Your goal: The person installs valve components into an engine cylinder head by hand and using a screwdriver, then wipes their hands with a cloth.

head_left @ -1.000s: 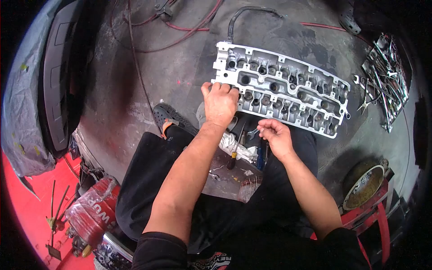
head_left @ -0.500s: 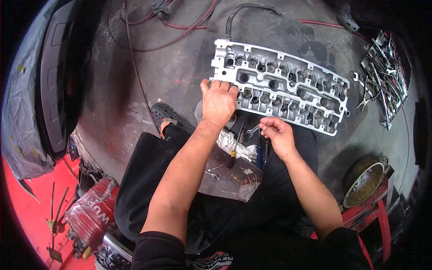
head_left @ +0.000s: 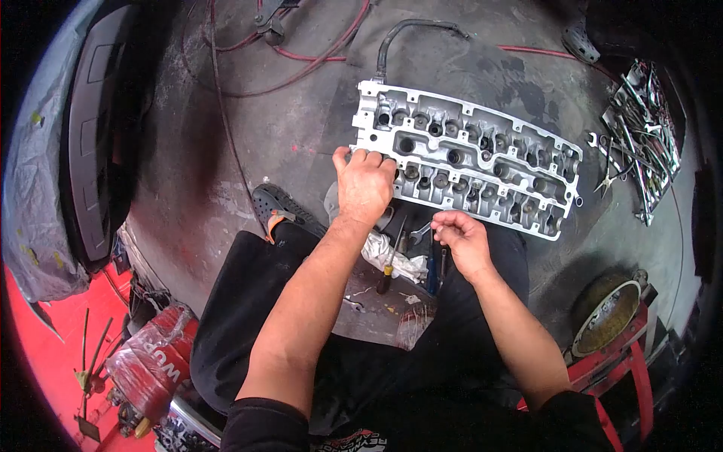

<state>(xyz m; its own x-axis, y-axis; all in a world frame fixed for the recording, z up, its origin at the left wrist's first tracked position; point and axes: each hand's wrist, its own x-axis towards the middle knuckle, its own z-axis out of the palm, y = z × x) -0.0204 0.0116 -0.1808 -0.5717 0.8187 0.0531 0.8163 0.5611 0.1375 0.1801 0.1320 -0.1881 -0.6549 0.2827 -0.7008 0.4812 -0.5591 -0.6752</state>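
A bare metal cylinder head point(head_left: 482, 160) lies in front of me, its rows of bores facing up. My left hand point(head_left: 365, 181) grips its near left corner, with the fingers curled over the edge and the fingertips hidden. Just off the near edge, my right hand point(head_left: 461, 237) is closed in a pinch; whatever is between its fingertips is too small to make out. Beneath the right hand are a wrench point(head_left: 420, 233) and a blue-handled tool point(head_left: 431, 273). A white rag point(head_left: 407, 265) and a yellow-and-black screwdriver point(head_left: 386, 277) lie between my legs.
Many hand tools point(head_left: 646, 143) are piled at the right, with pliers point(head_left: 607, 179) beside them. A black hose point(head_left: 385, 53) runs behind the cylinder head. A round dirty pan point(head_left: 606, 320) rests at the lower right. A red hose point(head_left: 316, 60) crosses the floor.
The view has tilted slightly, so the cylinder head appears a little lower. Both hands keep nearly the same places, and the right fingers stay pinched.
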